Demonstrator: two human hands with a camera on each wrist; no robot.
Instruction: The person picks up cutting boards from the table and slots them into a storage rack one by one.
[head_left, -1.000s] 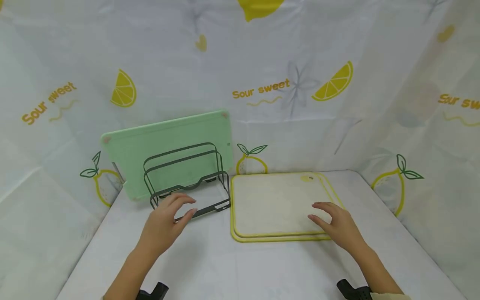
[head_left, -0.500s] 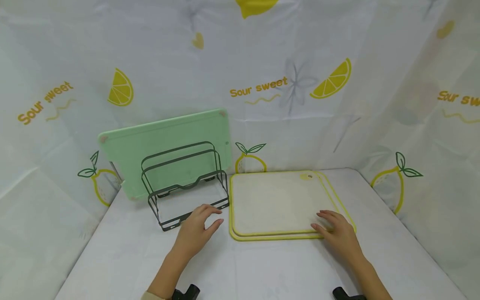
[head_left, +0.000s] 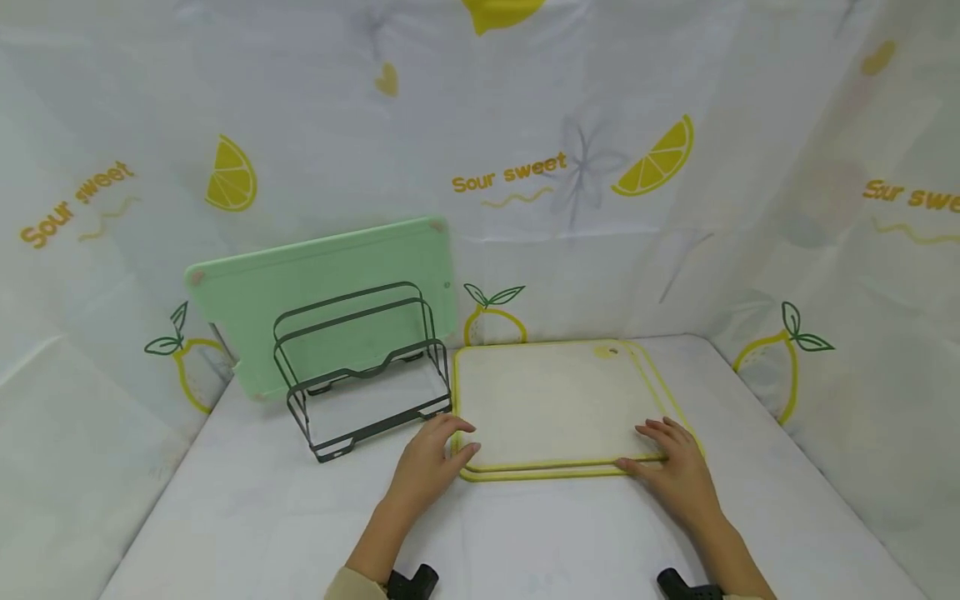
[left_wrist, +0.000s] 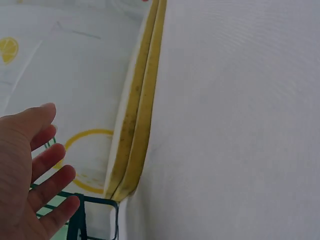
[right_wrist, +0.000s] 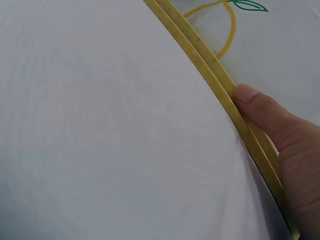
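Observation:
Two white cutting boards with yellow rims (head_left: pixel 555 400) lie stacked flat on the table. My right hand (head_left: pixel 654 447) rests on their front right corner, fingers flat on top. Its thumb (right_wrist: pixel 250 98) presses against the yellow edges (right_wrist: pixel 205 55). My left hand (head_left: pixel 459 439) is at the boards' front left corner with its fingers spread and relaxed. In the left wrist view those fingers (left_wrist: pixel 47 162) sit a little apart from the stacked rims (left_wrist: pixel 136 135), holding nothing.
A dark wire rack (head_left: pixel 360 375) stands left of the boards, close to my left hand, and shows in part (left_wrist: pixel 95 215) in the left wrist view. A green board (head_left: pixel 300 283) leans on the lemon-print backdrop behind it. White cloth covers the table (head_left: pixel 525 533).
My left hand has moved right, from the rack's front bar to the boards' front left corner. My right hand slid slightly back to the boards' front right corner.

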